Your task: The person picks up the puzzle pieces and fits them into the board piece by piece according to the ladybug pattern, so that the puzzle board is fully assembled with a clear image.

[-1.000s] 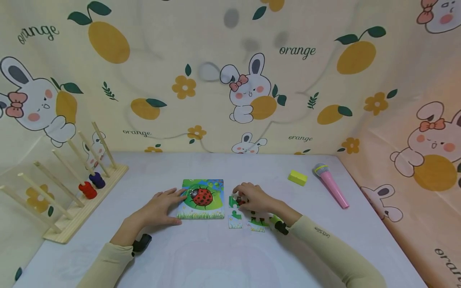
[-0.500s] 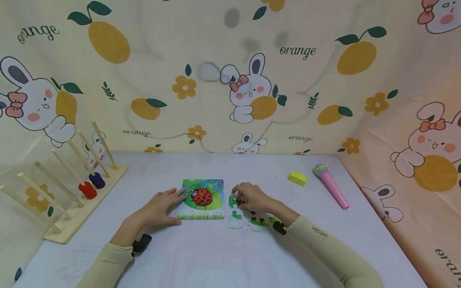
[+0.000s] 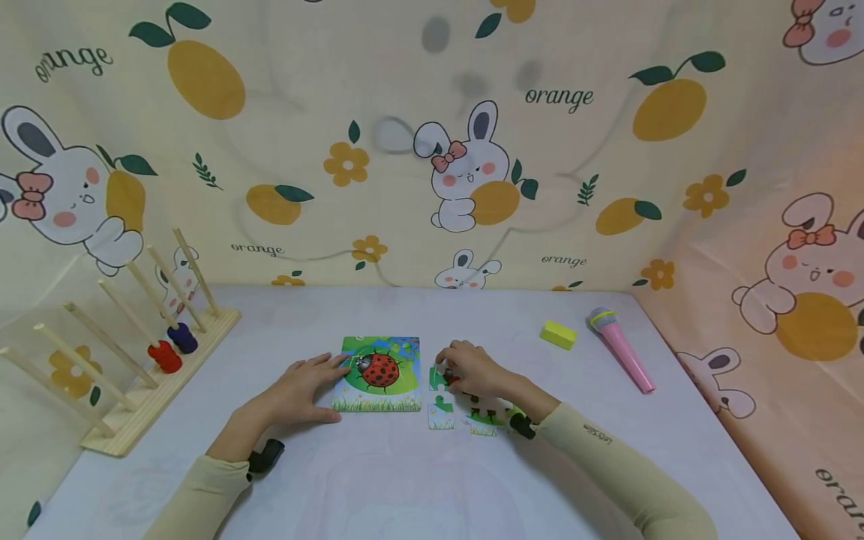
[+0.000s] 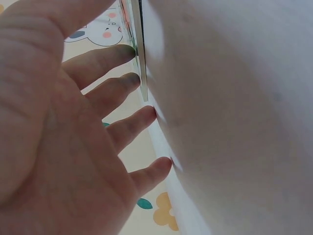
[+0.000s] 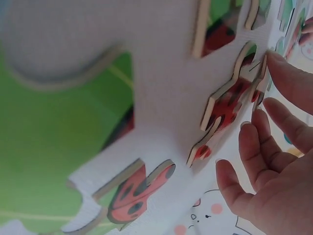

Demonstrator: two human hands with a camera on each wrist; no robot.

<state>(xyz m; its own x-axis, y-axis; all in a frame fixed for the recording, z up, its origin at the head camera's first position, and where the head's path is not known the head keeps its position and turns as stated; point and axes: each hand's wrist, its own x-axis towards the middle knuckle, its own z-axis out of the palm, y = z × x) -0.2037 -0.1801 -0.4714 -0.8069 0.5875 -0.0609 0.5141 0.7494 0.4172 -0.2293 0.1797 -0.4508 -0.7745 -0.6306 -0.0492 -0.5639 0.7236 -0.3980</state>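
A square ladybug puzzle board (image 3: 381, 373) lies on the table, its picture facing up. My left hand (image 3: 297, 390) rests beside it with fingers spread; in the left wrist view, fingertips (image 4: 131, 78) touch the board's edge. My right hand (image 3: 475, 369) is over the loose pieces to the right of the board. In the right wrist view its thumb and index finger pinch a puzzle piece (image 5: 259, 83) with red on it. Around it lie several other wooden puzzle pieces, including a grassy corner piece (image 3: 442, 417) and a red spotted piece (image 5: 132, 198). My right hand hides some pieces in the head view.
At the left stands a wooden peg rack (image 3: 128, 420) with red beads (image 3: 165, 356) and dark blue beads (image 3: 182, 338). A yellow block (image 3: 558, 334) and a pink toy microphone (image 3: 624, 352) lie at the back right. Printed cloth hangs behind the table.
My right forearm has shifted very slightly to the left, while its fingers stay at the same pieces. The left hand and the board have not moved.
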